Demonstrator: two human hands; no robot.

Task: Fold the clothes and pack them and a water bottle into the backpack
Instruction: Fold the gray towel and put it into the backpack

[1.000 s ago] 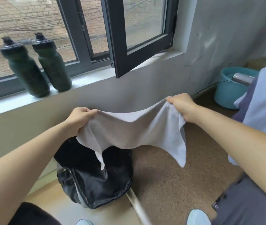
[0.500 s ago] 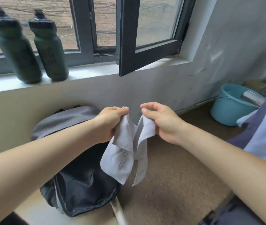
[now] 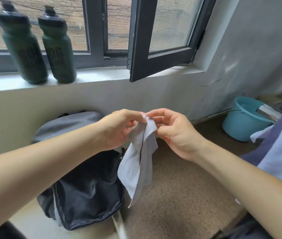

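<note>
Your black-and-grey fabric backpack [image 3: 88, 187] sits low left, nearest your left hand [image 3: 117, 128], which pinches the top edge of the small pale grey cloth [image 3: 136, 163]. The cloth hangs lengthwise straight down. Your right hand [image 3: 173, 133] pinches the same edge.

Dark grey metal-framed window [image 3: 95, 31] across the top, one casement sash [image 3: 162, 61] swung open into the room, its btm corner hanging over the white windowsill [image 3: 102, 76]. Thru the glass: red-brown brick wall [image 3: 68, 12] w/ cables strung across, soft flat daylight coming in. Below & to the right, pale grey plaster wall [image 3: 248, 49], scuffed, dark scratch marks. Brown speckled floor [image 3: 180, 195] runs up to it. Far right by the wall: light-blue plastic bucket [image 3: 240, 128] on the floor, shiny metal cylinder [image 3: 268, 112] at its rim.
</note>
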